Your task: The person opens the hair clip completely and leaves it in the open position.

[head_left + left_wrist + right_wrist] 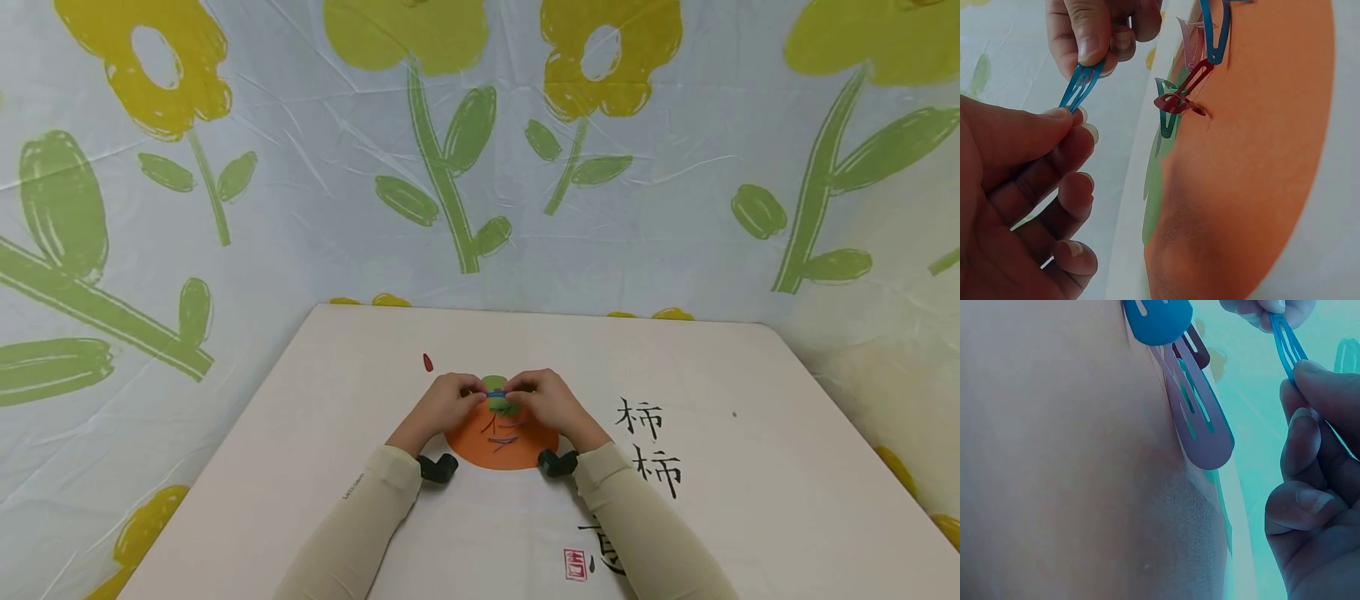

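Observation:
Above the table, the fingertips of both hands pinch a blue snap hair clip [1083,84], one hand at each end. My left hand [450,404] has its thumb and forefinger on one end, with its other fingers loosely bent in the left wrist view. The other end is between the thumb and fingers of my right hand [553,404]. Beneath them, several more clips lie on the orange persimmon print [495,454]: another blue clip [1215,34], a red clip [1194,78], a green clip [1166,122] and a pinkish-purple clip [1210,450]. The clips overlap, partly hiding one another.
Around the print stretches the pale tabletop [315,450], with black written characters [641,419] and a red seal mark [575,565] on the right. A small red mark [428,362] is left of the print. Flower-patterned cloth [300,167] hangs behind.

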A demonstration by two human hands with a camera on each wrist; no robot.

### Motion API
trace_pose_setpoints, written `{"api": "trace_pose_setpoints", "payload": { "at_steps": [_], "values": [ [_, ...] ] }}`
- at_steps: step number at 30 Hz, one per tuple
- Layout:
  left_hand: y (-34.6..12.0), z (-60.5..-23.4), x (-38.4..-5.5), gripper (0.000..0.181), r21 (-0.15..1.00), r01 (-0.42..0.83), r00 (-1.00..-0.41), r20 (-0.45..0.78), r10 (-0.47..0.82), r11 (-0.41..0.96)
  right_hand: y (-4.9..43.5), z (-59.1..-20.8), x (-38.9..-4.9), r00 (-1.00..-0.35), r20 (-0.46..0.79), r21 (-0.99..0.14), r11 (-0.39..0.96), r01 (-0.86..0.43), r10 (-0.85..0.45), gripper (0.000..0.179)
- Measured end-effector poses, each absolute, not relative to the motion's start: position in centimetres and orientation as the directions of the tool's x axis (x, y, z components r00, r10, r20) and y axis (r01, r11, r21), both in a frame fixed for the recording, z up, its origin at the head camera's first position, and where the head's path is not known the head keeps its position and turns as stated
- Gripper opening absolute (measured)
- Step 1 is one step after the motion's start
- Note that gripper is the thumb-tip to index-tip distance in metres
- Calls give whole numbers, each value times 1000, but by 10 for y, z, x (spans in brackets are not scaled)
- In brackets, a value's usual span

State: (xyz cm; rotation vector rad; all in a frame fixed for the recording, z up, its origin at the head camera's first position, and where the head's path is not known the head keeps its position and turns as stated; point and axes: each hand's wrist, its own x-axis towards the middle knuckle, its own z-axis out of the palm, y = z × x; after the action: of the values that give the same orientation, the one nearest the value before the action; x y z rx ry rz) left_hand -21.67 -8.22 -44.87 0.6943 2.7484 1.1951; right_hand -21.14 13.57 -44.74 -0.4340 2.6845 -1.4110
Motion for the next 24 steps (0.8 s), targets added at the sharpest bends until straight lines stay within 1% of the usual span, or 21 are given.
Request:
{"api": "trace_pose_setpoints", "payload": {
  "at_steps": [10,17,24],
  "values": [
    [-83,-451,-220,13,728,347,-896,73,437,591,138,-448,-212,-955,69,-816,535,-220,-288,9],
    [-88,-451,-222,16,753,362,-872,66,484,549,140,-447,-213,-951,70,-823,520,-226,-303,8],
    [-91,-451,-221,18,785,346,-861,48,507,514,143,-447,-213,-942,53,-837,500,-223,-332,8]
  ]
}}
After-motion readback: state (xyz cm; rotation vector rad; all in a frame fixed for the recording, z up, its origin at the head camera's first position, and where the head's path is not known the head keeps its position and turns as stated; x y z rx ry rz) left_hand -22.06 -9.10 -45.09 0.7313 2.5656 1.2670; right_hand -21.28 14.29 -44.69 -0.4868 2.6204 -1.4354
